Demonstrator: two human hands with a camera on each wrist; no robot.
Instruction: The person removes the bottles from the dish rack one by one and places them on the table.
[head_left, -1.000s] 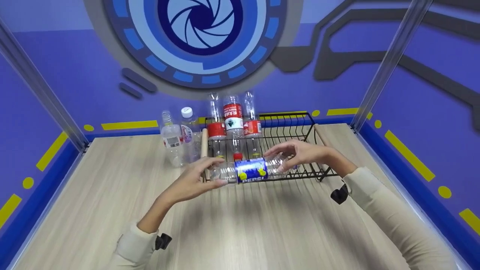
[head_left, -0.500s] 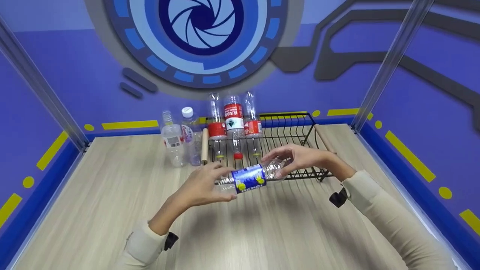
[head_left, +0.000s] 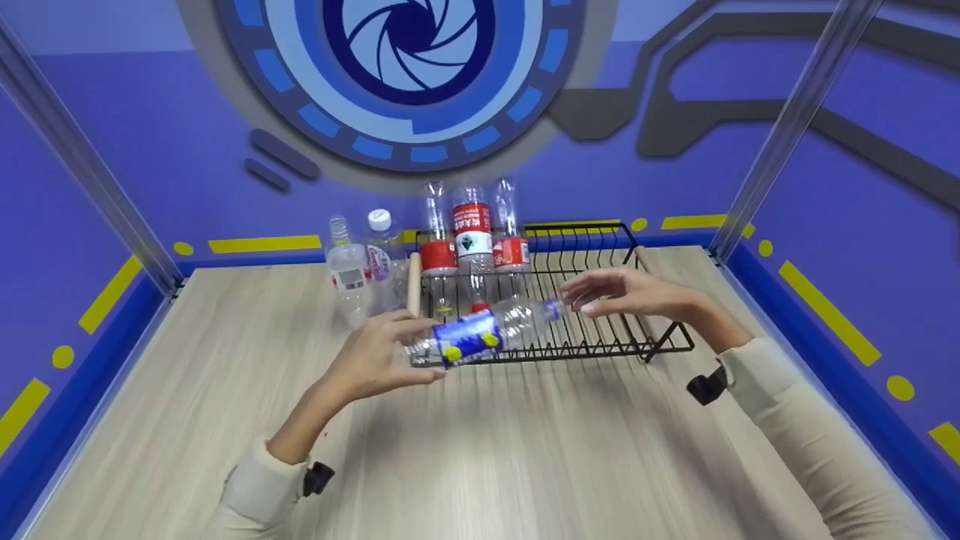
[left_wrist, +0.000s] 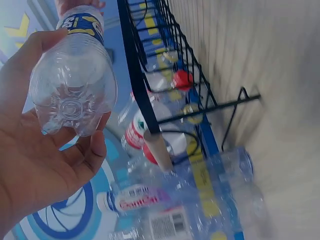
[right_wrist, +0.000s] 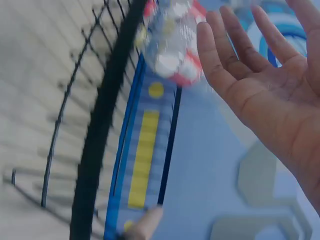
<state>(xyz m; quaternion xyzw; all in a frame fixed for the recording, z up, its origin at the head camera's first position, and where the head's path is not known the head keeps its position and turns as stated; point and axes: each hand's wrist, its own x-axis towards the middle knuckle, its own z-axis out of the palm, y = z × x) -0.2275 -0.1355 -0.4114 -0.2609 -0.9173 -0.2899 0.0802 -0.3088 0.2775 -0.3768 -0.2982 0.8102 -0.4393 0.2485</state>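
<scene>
A clear Pepsi bottle (head_left: 466,335) with a blue and yellow label is held tilted over the front of the black wire rack (head_left: 592,349). My left hand (head_left: 375,356) grips it near its base; the left wrist view shows thumb and fingers around the clear bottle bottom (left_wrist: 70,107). The blue cap (head_left: 553,310) points right and slightly up. Just beyond that cap, my right hand (head_left: 637,294) has its fingers loosely extended and holds nothing. In the right wrist view its palm (right_wrist: 280,95) shows with the fingers apart.
Three bottles with red labels, such as the middle bottle (head_left: 472,225), lean cap-down in the rack's left part. Two clear bottles (head_left: 349,274) stand upright left of the rack's wooden handle (head_left: 414,285). A blue patterned wall (head_left: 225,150) closes off the back.
My right hand has let go of the Pepsi bottle's cap end and moved right. The left hand keeps its grip, has shifted left and up, and the bottle tilts more.
</scene>
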